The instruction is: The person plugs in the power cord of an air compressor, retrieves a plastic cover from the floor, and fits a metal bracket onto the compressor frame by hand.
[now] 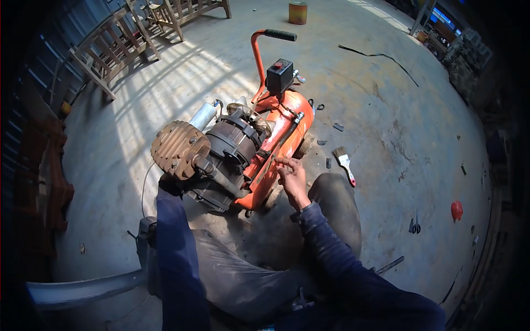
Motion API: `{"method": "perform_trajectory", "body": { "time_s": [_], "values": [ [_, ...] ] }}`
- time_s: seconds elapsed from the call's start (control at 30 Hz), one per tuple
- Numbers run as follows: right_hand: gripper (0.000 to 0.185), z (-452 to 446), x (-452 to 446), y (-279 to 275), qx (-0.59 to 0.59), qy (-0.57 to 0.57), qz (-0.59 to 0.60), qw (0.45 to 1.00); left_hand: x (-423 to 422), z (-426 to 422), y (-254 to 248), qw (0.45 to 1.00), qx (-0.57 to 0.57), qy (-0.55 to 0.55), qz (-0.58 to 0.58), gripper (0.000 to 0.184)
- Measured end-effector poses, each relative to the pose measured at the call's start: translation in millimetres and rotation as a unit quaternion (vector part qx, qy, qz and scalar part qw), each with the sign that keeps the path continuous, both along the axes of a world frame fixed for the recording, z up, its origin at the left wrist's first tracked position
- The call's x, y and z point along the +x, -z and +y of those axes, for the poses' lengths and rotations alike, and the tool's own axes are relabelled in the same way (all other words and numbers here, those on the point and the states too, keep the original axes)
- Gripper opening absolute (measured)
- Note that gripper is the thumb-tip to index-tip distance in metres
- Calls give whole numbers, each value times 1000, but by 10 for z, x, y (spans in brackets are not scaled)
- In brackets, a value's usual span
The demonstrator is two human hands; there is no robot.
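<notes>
An orange air compressor [295, 110] stands on the floor before me, with its ribbed, rusty cylinder head [179, 149] and dark motor [234, 138] on my side. My right hand [292, 179] is at the side of the orange tank, index finger stretched towards it and the other fingers partly bent. A thin brownish strip runs beside the fingertips; whether I touch it is unclear. My left sleeve [175, 220] reaches up to the underside of the cylinder head. The left hand's fingers are hidden there. A black switch box [280, 76] with a red knob sits above the tank.
Right of my knee lies a paintbrush [344, 164]. Scissors [415, 226] and a red object [456, 211] are farther right. A black strip [381, 54] lies behind, near a rusty tin [297, 13]. Wooden frames [113, 47] stand at back left; a metal bar [88, 289] is lower left.
</notes>
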State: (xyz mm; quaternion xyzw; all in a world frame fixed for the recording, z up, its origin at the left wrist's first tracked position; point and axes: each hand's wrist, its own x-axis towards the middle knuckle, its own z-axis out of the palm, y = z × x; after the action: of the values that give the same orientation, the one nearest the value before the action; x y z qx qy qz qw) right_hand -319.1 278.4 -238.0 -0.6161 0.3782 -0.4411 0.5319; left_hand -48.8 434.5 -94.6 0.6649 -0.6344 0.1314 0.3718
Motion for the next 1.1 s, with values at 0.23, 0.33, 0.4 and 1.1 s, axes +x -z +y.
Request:
{"method": "perform_trajectory", "body": {
  "time_s": [0.23, 0.33, 0.4, 1.1],
  "values": [
    [27, -139, 29, -515, 336, -151, -2, 930, 105, 96, 73, 984, -121, 49, 122, 28],
    [29, -256, 35, -585, 316, -196, 35, 928, 88, 141, 50, 978, -148, 48, 138, 28],
    [26, -348, 32, -595, 309, -226, 28, 923, -24, 99, 20, 974, -168, 49, 147, 27],
    [28, -22, -452, -710, -259, -23, 158, 953, -631, 53, -890, 948, 218, -129, -193, 27]
  ]
}}
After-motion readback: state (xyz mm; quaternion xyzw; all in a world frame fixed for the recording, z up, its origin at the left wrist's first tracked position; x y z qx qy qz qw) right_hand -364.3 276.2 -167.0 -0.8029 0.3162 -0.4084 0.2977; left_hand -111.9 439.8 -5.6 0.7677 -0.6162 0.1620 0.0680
